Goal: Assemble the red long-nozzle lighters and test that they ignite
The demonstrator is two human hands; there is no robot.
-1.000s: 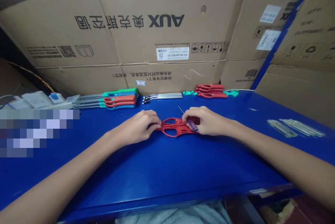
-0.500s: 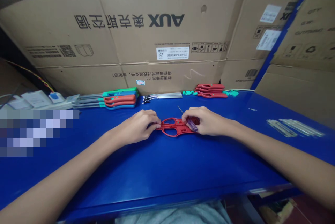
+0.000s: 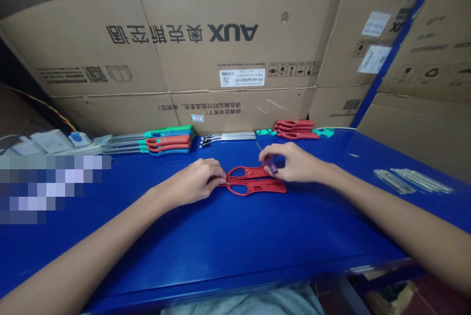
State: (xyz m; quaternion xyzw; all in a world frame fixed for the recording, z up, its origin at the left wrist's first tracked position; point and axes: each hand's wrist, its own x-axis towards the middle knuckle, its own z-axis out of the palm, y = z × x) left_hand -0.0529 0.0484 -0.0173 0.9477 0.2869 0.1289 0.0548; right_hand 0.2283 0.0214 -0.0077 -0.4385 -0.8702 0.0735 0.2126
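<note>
Two red plastic casing halves, the lower one point(image 3: 265, 187) and the upper one point(image 3: 246, 172), lie side by side on the blue table, with an open loop near their narrow ends. My left hand point(image 3: 198, 177) pinches the narrow left ends together. Over the right end of the upper half is my right hand point(image 3: 294, 163), its fingers closed round a small screwdriver point(image 3: 271, 165) with a purple handle. The thin shaft points up and to the left, away from the casing. Whether the right fingertips touch the upper half, I cannot tell.
Along the back lie lighters with coloured handles point(image 3: 169, 143), thin metal rods point(image 3: 237, 136), small green parts point(image 3: 265, 132) and stacked red casings point(image 3: 296, 128). Clear strips point(image 3: 423, 180) lie right, white plugs point(image 3: 51, 142) left. A cardboard wall point(image 3: 184, 69) stands behind.
The right ends of the red halves have spread apart, and a gap shows between them. My right hand has moved slightly up and right with the screwdriver. My left hand keeps its pinch.
</note>
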